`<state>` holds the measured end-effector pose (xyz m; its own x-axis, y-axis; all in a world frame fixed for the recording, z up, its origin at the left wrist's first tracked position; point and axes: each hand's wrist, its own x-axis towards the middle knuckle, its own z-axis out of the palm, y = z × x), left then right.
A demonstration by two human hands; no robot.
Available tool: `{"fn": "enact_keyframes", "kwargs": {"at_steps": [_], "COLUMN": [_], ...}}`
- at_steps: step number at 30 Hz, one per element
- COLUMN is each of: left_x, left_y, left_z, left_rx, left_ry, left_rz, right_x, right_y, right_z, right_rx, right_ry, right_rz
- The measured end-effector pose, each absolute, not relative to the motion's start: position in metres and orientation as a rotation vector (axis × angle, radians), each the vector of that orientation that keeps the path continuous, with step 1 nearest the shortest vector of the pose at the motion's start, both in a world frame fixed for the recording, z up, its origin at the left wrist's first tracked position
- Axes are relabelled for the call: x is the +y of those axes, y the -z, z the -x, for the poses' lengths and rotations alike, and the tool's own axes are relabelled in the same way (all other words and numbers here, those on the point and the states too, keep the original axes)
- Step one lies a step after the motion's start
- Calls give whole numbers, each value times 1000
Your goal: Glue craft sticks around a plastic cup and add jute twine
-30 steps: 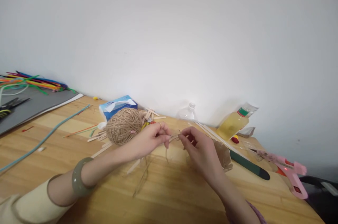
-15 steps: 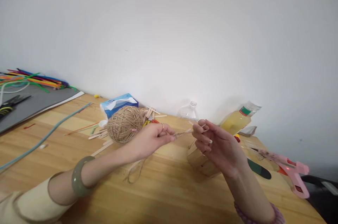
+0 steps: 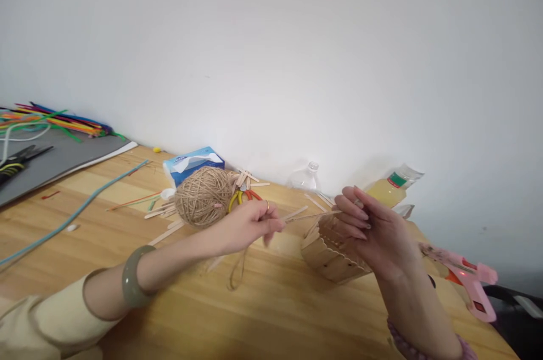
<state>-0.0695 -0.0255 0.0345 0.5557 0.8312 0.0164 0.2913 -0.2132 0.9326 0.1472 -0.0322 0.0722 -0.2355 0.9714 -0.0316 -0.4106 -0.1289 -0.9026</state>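
A piece of twine [image 3: 311,216] stretches between my two hands above the table. My left hand [image 3: 254,221] pinches one end of it, and a loop hangs below toward the wood. Curled fingers of my right hand [image 3: 362,218] grip the other end. Just behind my left hand sits a large ball of brown twine [image 3: 203,196]. Below and behind my right hand stands a small box made of wooden craft sticks [image 3: 328,258], partly covered by that hand.
Loose craft sticks [image 3: 246,179], orange-and-yellow-handled pliers [image 3: 237,198] and a blue tissue pack [image 3: 195,162] lie behind the ball. At right are a yellow bottle [image 3: 386,193] and a pink glue gun [image 3: 470,275]. Pipe cleaners [image 3: 55,119] and a blue cord [image 3: 80,210] lie left.
My right hand has moved right, away from my left hand, drawing the twine longer and straighter. More of the craft-stick box now shows. The view has shifted slightly.
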Motion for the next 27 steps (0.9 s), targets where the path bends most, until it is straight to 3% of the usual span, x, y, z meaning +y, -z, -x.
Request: {"fn": "enact_keyframes", "kwargs": {"at_steps": [9, 17, 22, 24, 27], "left_x": [-29, -28, -27, -28, -29], "left_y": [-38, -45, -45, -45, -46], "left_z": [68, 69, 72, 72, 73], "left_rx": [885, 753, 670, 675, 694], "left_ry": [-714, -658, -799, -869, -966], "left_rz": [-1465, -1448, -1385, -1359, -1303], "right_x": [-45, -47, -53, -55, -55], "right_y": [-76, -69, -36, -27, -19], "right_z": [-135, -119, -89, -82, -81], "right_rx": [-1190, -1103, -1252, -1477, -1823], "right_ry": [-1583, -1353, -1590, -1429, -896], "right_rz": [832, 933, 985, 996, 1105]}}
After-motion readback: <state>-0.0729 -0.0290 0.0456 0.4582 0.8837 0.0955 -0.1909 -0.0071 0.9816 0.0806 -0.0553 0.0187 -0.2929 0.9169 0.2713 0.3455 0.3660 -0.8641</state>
